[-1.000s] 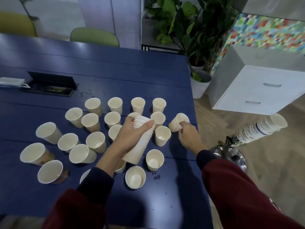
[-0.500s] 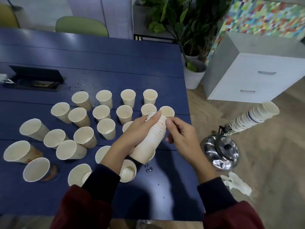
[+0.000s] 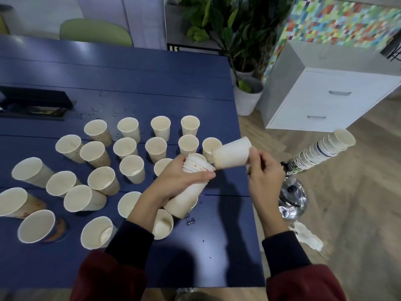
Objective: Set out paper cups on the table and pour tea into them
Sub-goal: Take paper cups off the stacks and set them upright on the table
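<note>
My left hand grips a tilted stack of nested paper cups above the right part of the blue table. My right hand holds a single paper cup on its side, just clear of the stack's open end. Several upright paper cups stand in loose rows across the table; some near me hold a little liquid. A steel kettle sits on the floor to the right of the table.
A second long stack of cups leans out above the kettle. A crumpled white paper lies on the wood floor. A black open box sits at the table's left. A potted plant and white drawer cabinet stand beyond the right edge.
My right hand set one cup down by the right edge, came back to the stack, and has pulled a single cup off its open end, drawing it to the right.
</note>
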A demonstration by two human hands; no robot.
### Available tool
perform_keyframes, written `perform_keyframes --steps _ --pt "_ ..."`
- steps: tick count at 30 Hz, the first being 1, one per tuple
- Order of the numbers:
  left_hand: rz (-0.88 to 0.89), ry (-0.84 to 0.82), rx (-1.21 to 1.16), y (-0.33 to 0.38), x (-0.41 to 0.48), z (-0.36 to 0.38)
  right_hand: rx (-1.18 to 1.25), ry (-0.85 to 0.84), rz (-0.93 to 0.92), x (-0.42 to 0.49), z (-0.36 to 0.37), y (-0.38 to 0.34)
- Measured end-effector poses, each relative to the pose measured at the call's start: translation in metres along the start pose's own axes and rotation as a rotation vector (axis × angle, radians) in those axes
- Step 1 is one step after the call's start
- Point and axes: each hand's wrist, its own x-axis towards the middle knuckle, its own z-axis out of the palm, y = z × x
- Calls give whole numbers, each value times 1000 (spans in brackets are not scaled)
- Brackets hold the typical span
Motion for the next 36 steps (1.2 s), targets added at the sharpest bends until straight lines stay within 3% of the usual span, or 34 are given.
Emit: perform_keyframes --steps 6,10,13,17,21,25,30,36 --pt "34 183 -52 2 -3 -16 -353 -220 2 -12 21 57" --pt "83 225 -120 -4 -3 -22 -520 -439 -17 -29 41 81" --pt "78 240 -139 -4 -6 -26 -572 -501 -11 -29 50 81" --pt "38 224 -113 -5 -7 -29 -512 -402 -8 -27 52 51" --pt "43 219 -85 -11 -4 -35 -277 -267 -83 -29 59 -3" --pt "92 183 -17 -7 -9 -52 -84 -390 -114 -36 80 -48" --pt "171 162 42 -7 -22 -92 -52 -499 -170 -50 114 -72" --pt "189 158 25 -12 -37 -163 -11 -506 -184 -73 173 -111"
